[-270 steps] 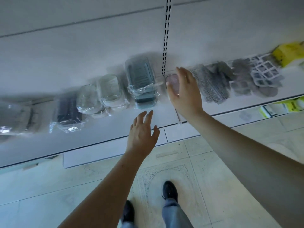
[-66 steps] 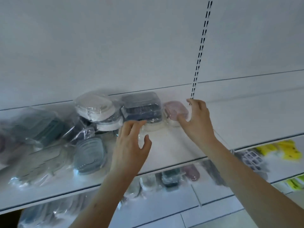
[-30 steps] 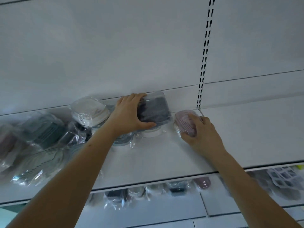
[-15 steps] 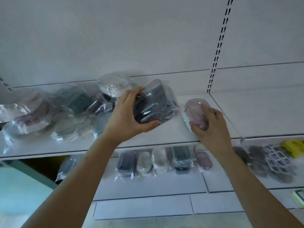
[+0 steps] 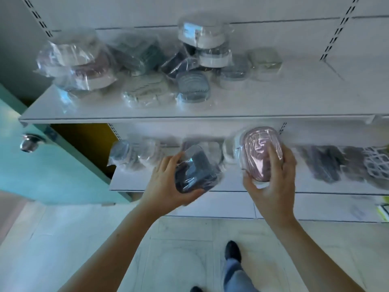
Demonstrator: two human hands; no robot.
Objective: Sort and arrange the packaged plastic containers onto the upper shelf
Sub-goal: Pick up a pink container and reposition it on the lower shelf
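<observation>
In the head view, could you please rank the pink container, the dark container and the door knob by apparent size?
1-2. Pink container and dark container: alike, so unranked.
3. Door knob: smallest.

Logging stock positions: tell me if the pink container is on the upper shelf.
Off it. The right hand holds the pink container below the upper shelf.

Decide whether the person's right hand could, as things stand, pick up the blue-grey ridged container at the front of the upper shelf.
Probably not yet. The right hand already grips the pink container, so its fingers are occupied. The blue-grey ridged container itself sits unobstructed near the upper shelf front edge.
</observation>
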